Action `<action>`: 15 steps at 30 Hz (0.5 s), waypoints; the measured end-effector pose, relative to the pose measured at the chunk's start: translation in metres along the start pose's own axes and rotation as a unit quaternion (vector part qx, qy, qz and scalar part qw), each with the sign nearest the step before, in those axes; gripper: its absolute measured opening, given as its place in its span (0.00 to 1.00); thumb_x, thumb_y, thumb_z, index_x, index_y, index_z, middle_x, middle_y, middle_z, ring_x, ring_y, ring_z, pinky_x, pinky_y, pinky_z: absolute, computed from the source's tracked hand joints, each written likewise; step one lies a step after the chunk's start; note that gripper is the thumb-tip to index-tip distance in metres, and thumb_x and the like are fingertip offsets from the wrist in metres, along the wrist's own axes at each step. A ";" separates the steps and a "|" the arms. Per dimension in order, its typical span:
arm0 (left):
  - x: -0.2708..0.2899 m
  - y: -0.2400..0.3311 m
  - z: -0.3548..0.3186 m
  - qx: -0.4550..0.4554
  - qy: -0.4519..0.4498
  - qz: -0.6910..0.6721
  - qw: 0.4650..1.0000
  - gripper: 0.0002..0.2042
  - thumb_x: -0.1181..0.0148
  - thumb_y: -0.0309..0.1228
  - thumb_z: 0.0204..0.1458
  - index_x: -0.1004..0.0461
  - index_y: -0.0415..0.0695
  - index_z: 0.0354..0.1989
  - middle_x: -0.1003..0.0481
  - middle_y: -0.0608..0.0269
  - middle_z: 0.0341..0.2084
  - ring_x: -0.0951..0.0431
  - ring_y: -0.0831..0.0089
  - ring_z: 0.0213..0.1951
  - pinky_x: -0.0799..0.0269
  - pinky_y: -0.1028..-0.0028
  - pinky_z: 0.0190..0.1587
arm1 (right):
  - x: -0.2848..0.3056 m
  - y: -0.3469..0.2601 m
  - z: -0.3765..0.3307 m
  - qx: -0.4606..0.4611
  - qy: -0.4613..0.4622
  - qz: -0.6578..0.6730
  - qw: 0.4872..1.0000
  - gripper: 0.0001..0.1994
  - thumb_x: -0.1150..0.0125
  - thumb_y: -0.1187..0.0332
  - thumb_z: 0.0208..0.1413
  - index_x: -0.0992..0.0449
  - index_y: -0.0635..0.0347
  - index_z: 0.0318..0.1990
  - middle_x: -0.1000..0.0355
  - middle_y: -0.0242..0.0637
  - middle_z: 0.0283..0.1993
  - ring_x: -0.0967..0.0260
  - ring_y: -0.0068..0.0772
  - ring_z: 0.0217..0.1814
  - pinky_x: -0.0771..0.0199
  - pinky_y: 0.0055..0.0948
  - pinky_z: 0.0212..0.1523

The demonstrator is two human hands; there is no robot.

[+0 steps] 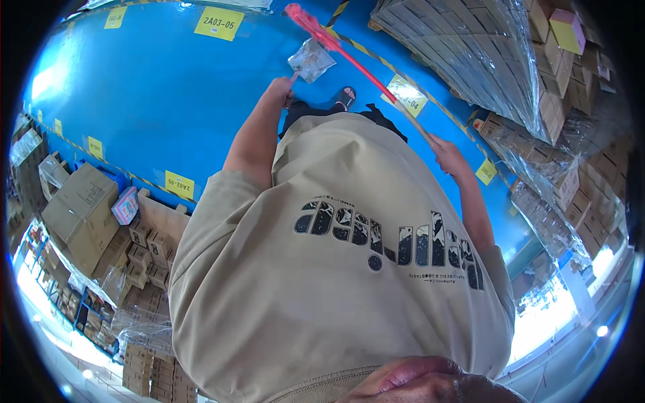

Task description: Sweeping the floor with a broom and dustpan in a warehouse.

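My right hand [449,159] is closed round the pale upper end of a broom [366,66] handle. Its shaft turns red lower down and slants up and left to a pinkish-red head over the blue floor. My left hand [282,91] grips a thin handle by my left leg. At that handle's far end is a pale, squarish dustpan [312,60] with crumpled, light-coloured bits in it. The broom head lies just beyond the dustpan, apart from it. One dark sandal [346,98] shows on my foot beside the pan.
Yellow-black tape lines and yellow floor labels [219,23] mark the blue floor [154,80]. Film-wrapped pallets of cartons [463,54] stand at the right. More cartons [82,213], a small pink-and-blue box [125,205] and wrapped stacks fill the left side.
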State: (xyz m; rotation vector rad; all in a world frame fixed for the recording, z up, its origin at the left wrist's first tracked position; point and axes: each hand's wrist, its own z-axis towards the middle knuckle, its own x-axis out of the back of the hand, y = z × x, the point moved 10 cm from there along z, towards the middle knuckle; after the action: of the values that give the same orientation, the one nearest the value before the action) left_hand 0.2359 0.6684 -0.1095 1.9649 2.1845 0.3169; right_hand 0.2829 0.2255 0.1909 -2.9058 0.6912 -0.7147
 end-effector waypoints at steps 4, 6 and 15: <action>-0.005 0.006 -0.033 0.031 0.003 -0.071 0.997 0.10 0.57 0.26 0.46 0.38 0.42 0.13 0.41 0.64 0.07 0.43 0.75 0.08 0.49 0.73 0.11 | 0.016 -0.010 0.020 0.032 0.062 -0.073 0.995 0.23 0.55 0.53 0.59 0.37 0.48 0.60 0.32 0.37 0.25 0.36 0.29 0.19 0.36 0.31 0.17; -0.005 -0.001 -0.039 0.061 -0.002 -0.094 0.994 0.10 0.57 0.26 0.46 0.38 0.42 0.14 0.42 0.64 0.07 0.43 0.75 0.08 0.49 0.74 0.11 | 0.017 -0.016 0.030 0.042 0.073 -0.084 0.993 0.23 0.56 0.52 0.59 0.37 0.49 0.60 0.30 0.40 0.27 0.34 0.31 0.20 0.34 0.33 0.18; 0.015 -0.030 -0.039 0.088 0.059 -0.143 0.984 0.11 0.58 0.29 0.50 0.35 0.43 0.18 0.41 0.64 0.08 0.43 0.75 0.09 0.51 0.75 0.12 | -0.031 -0.010 0.058 0.035 0.037 -0.068 0.996 0.22 0.57 0.53 0.60 0.37 0.49 0.59 0.32 0.39 0.24 0.36 0.30 0.17 0.35 0.32 0.17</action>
State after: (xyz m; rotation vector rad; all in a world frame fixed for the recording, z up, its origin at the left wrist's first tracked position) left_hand 0.1945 0.6787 -0.0810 1.7153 2.6125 0.2069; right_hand 0.2886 0.2462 0.1282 -2.8973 0.4685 -0.8452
